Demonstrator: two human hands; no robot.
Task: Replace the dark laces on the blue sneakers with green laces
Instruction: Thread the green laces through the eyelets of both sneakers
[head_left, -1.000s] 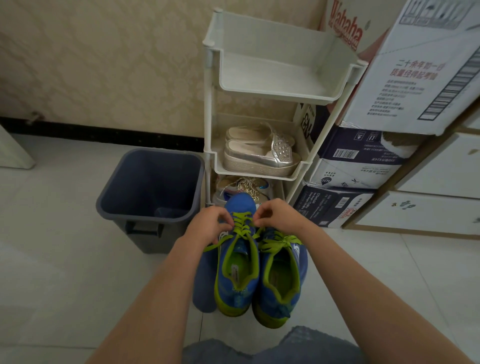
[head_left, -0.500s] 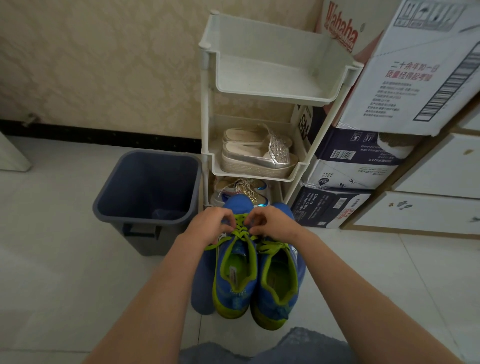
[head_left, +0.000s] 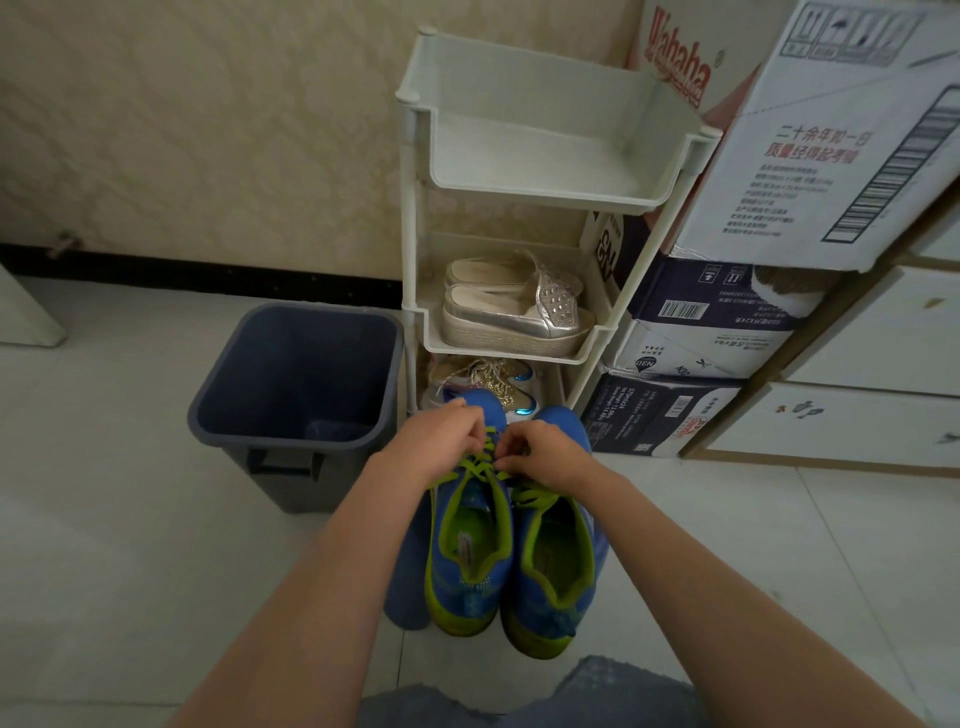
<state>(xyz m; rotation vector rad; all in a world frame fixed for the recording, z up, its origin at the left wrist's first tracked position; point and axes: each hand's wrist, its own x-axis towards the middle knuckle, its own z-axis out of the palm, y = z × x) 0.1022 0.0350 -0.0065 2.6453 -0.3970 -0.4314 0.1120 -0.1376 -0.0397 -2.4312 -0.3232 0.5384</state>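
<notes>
Two blue sneakers with lime-green trim stand side by side on the floor in front of me, toes pointing away. The left sneaker (head_left: 470, 561) carries a green lace (head_left: 480, 465) across its upper eyelets. My left hand (head_left: 439, 441) and my right hand (head_left: 545, 449) sit close together over that shoe's tongue, each pinching a strand of the green lace. The right sneaker (head_left: 558, 566) also shows green lacing (head_left: 535, 496) just below my right wrist. A blue insole-like piece (head_left: 408, 571) lies left of the shoes.
A dark grey bin (head_left: 296, 395) stands on the floor left of the shoes. A white three-tier rack (head_left: 519, 192) behind them holds silver platform slippers (head_left: 514, 312) and glittery shoes (head_left: 483, 379). Stacked cardboard boxes (head_left: 779, 218) and white drawers (head_left: 857, 405) fill the right.
My hands have drawn closer together over the left sneaker's lace and shifted slightly toward me. The shoes have stayed put.
</notes>
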